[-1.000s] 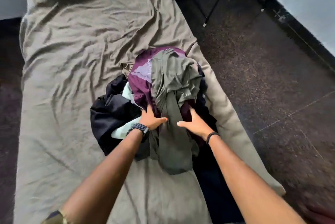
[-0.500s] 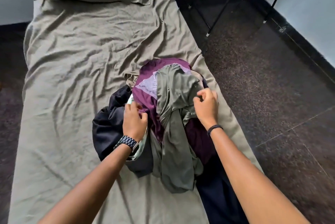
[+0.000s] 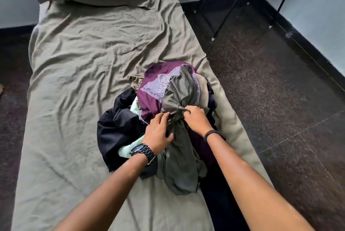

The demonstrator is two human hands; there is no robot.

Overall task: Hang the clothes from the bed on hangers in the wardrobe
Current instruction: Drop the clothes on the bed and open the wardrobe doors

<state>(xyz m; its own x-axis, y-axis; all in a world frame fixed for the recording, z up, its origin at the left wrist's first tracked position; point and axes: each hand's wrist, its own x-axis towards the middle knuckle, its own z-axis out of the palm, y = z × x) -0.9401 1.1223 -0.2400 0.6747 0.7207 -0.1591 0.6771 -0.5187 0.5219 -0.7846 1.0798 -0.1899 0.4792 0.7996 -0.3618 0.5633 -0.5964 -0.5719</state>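
Two hands now together atop clothes pile [image 3: 149, 118] on bed [image 3: 78, 66], formerly apart. Right hand [image 3: 196, 118] fingers pinch olive-grey garment [image 3: 179, 148] bunch; left hand [image 3: 158, 133] shifted inward, fingers curled onto same fabric. Pile unmoved.

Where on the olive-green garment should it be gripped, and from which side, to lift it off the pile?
Grip the olive-green garment at its bunched waist atop the pile, probably from above, where the left hand and right hand meet it. The cloth gathers narrow there and hangs loose toward the bed edge.
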